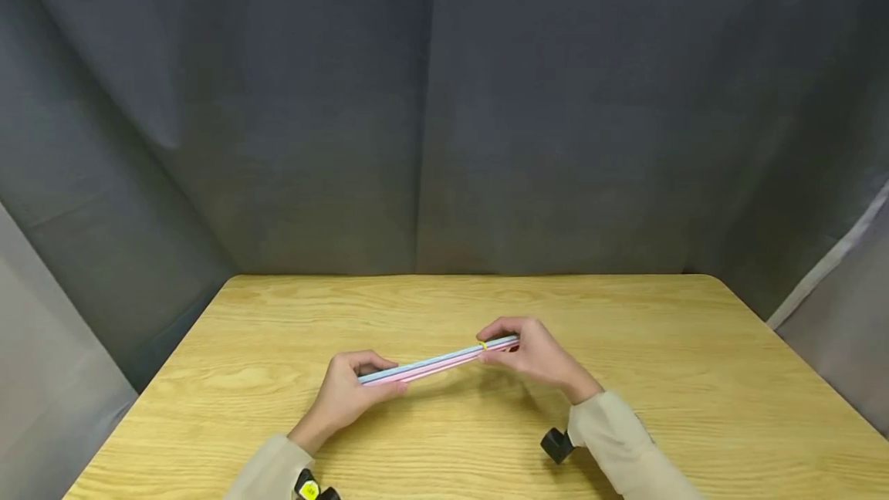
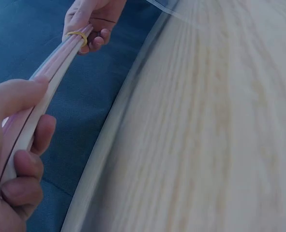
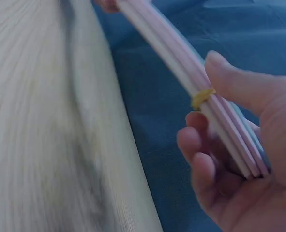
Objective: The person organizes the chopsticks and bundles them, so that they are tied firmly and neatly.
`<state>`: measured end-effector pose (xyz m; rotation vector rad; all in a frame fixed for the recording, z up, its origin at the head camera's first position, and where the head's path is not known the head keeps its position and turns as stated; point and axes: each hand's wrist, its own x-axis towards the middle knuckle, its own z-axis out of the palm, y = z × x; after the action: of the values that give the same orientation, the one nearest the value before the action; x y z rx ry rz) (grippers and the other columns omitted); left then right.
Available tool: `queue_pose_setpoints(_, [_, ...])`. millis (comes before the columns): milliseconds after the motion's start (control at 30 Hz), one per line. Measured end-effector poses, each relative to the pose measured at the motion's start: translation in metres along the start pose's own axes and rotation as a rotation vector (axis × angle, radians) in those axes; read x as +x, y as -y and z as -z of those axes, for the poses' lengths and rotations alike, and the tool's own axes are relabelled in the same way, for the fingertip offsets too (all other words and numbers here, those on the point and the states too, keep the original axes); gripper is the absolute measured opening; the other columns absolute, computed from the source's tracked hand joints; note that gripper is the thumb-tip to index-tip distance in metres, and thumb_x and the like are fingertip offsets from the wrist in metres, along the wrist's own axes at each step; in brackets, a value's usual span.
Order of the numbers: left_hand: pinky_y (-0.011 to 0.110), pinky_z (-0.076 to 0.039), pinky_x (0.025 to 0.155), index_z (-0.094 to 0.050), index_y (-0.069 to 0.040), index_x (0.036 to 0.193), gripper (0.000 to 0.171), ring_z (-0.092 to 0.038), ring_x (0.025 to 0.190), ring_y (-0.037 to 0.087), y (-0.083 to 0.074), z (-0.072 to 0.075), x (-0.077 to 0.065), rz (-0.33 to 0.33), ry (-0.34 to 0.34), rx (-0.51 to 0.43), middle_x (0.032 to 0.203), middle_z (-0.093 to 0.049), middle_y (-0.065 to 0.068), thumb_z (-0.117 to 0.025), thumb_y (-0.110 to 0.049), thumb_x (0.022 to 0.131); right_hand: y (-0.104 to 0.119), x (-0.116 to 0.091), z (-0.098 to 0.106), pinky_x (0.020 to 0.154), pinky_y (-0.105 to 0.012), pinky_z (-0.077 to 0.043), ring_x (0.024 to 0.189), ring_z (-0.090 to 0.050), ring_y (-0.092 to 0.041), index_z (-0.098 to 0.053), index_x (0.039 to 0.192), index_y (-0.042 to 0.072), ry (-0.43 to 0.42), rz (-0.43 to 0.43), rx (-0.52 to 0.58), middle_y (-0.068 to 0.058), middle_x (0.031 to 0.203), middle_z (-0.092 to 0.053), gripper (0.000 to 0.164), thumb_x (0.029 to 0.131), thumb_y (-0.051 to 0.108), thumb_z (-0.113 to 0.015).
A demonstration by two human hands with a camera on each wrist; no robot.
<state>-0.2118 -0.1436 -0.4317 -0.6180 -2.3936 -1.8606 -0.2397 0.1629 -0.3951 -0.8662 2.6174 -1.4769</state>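
Observation:
A slim bundle of straw-like sticks (image 1: 441, 363) in pale blue, pink and white is held above the table, sloping up to the right. My left hand (image 1: 347, 393) grips its left end between thumb and curled fingers. Near the other end my right hand (image 1: 538, 353) holds it, thumb on one side and fingers curled on the other. A yellow rubber band (image 3: 202, 98) loops around the bundle right by the right thumb. In the right wrist view the stick ends reach toward the right palm. The far left tips are partly hidden by the left hand in the left wrist view.
A light wood table (image 1: 444, 307) lies beneath both hands. Dark grey fabric (image 1: 430, 114) hangs behind it and along the sides. Black devices (image 1: 557, 445) are strapped at both wrists, by the beige sleeves (image 1: 614, 438).

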Motion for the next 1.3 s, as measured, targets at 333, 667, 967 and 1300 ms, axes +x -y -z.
queue_pose_setpoints(333, [0.025, -0.056, 0.063, -0.072, 0.002, 0.095, 0.03, -0.067, 0.071, 0.01, -0.001, -0.006, 0.006, -0.008, 0.019, -0.031, 0.09, -0.071, 0.019, -0.085, -0.011, 0.072, 0.0, -0.004, 0.026, 0.062, -0.022, -0.05, 0.071, -0.057, -0.005, -0.067, 0.1, 0.006, 0.113, 0.029, 0.018, -0.009, 0.092, -0.069, 0.014, 0.09, 0.017, -0.069])
queue_pose_setpoints(667, [0.026, -0.056, 0.061, -0.073, 0.002, 0.094, 0.028, -0.067, 0.069, 0.01, -0.002, -0.006, 0.004, -0.045, 0.035, -0.034, 0.087, -0.072, 0.017, -0.084, -0.012, 0.073, 0.009, -0.005, 0.023, 0.069, -0.024, -0.054, 0.078, -0.065, -0.006, -0.071, 0.095, 0.011, 0.106, 0.095, -0.124, -0.001, 0.089, -0.073, 0.013, 0.087, 0.021, -0.073])
queue_pose_setpoints(967, [0.025, -0.055, 0.059, -0.073, 0.003, 0.091, 0.026, -0.066, 0.068, 0.009, -0.001, -0.008, 0.003, -0.057, 0.038, -0.033, 0.086, -0.072, 0.019, -0.085, -0.011, 0.072, 0.013, -0.005, 0.017, 0.064, -0.021, -0.055, 0.071, -0.067, -0.004, -0.074, 0.093, 0.009, 0.09, 0.183, -0.242, 0.0, 0.084, -0.074, 0.012, 0.083, 0.015, -0.076])
queue_pose_setpoints(1300, [0.027, -0.056, 0.059, -0.073, 0.0, 0.09, 0.024, -0.068, 0.069, 0.011, -0.001, -0.013, 0.001, -0.045, 0.091, -0.029, 0.085, -0.073, 0.016, -0.084, -0.013, 0.074, 0.018, -0.006, 0.004, 0.053, -0.017, -0.047, 0.057, -0.052, 0.005, -0.075, 0.092, 0.012, 0.145, 0.204, -0.316, 0.002, 0.084, -0.074, 0.012, 0.083, 0.018, -0.076])
